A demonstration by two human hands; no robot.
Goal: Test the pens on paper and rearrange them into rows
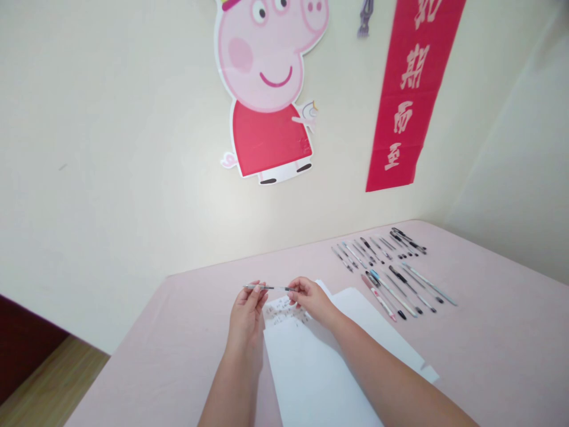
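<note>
A slim pen (265, 287) with a clear and dark barrel is held level above the papers. My left hand (247, 308) is closed, pinching it near its left end. My right hand (311, 299) is closed on its right end, where a dark part shows at the fingertips. I cannot tell whether that dark part is a cap or whether it is apart from the barrel. Under the hands lie white sheets of paper (306, 367), one with dark handwriting (284, 308) along its upper part.
Right of the papers, several pens (406, 290) lie side by side on the pink tabletop (498, 332). Farther back is another row of pens (373, 249). The wall behind carries a cartoon pig cutout (271, 139) and a red banner (406, 112) with white characters.
</note>
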